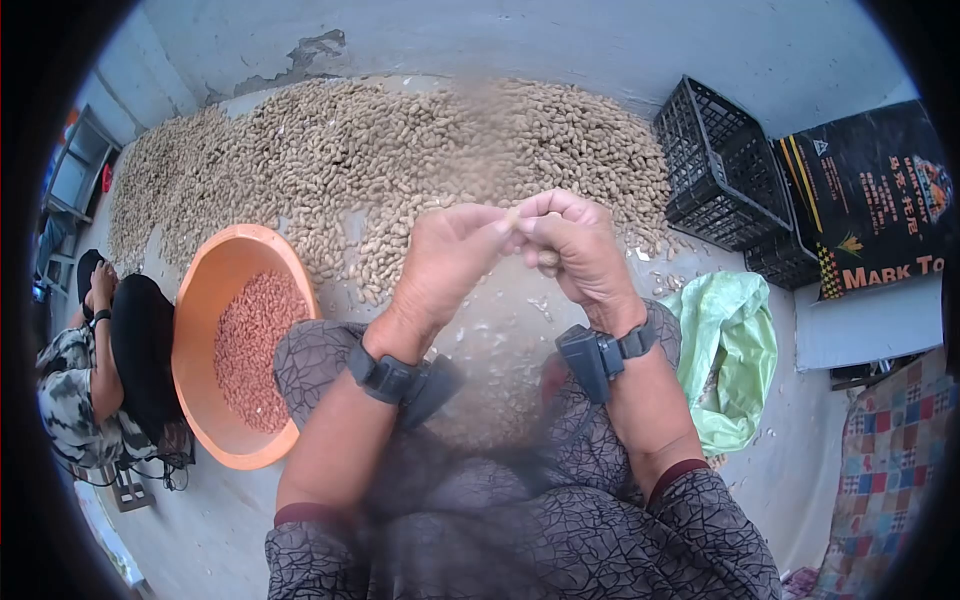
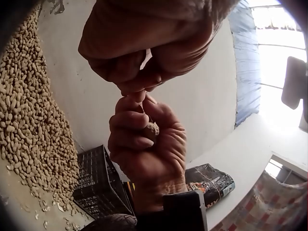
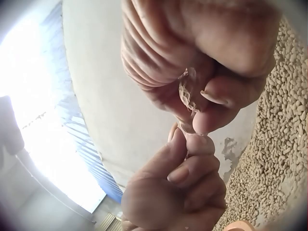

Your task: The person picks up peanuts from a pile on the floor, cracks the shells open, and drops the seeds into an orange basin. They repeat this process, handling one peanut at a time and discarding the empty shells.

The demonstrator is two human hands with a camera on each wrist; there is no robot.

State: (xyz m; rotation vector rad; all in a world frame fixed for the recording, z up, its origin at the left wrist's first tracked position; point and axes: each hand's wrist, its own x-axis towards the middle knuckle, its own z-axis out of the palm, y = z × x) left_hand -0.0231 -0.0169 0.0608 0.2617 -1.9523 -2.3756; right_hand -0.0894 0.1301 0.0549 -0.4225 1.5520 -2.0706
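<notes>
In front of the body my left hand (image 1: 448,258) and right hand (image 1: 588,252) meet at their fingertips. Between them both pinch a peanut (image 1: 513,217), mostly covered by thumbs and fingers. A second peanut (image 3: 188,91), its ridged shell showing, sits in the curled fingers of my right hand; the left wrist view shows this shell beside the palm too. Beyond the hands spreads a large heap of unshelled peanuts (image 1: 380,150). To the left, an orange basin (image 1: 205,300) holds shelled reddish peanut kernels (image 1: 258,350).
Black plastic crates (image 1: 690,165) stand at the back right, beside a black printed bag (image 1: 870,190). A green sack (image 1: 735,350) lies by the right knee. Another person (image 1: 90,390) sits at the far left, past the basin. A wall (image 1: 480,35) rises behind the heap.
</notes>
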